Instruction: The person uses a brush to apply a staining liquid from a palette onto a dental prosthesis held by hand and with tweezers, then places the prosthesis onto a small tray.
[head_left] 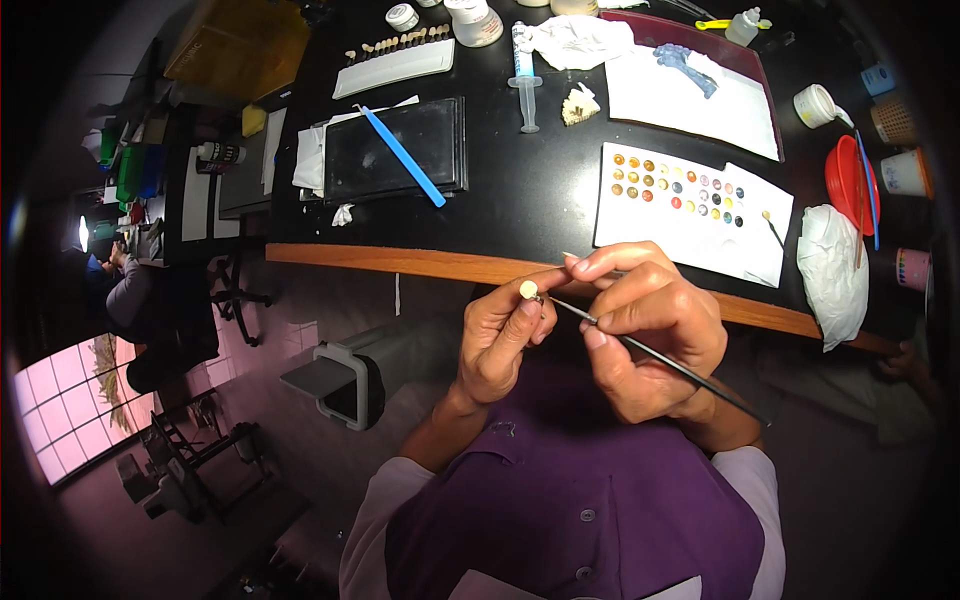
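My left hand pinches a small cream-coloured piece on a little dark holder between thumb and fingers. A thin dark brush is in my right hand, slanting down to the right, with its slim tip end reaching toward the cream piece; whether they touch I cannot tell. Just beyond my right hand lies a white card bearing rows of coloured dots. A blue tool rests across a black slab behind my left hand.
The black table has a wooden edge. On it stand a shade guide, syringe, pots, tray, red bowl and crumpled paper. A co-worker works at left; another person's hand shows at right.
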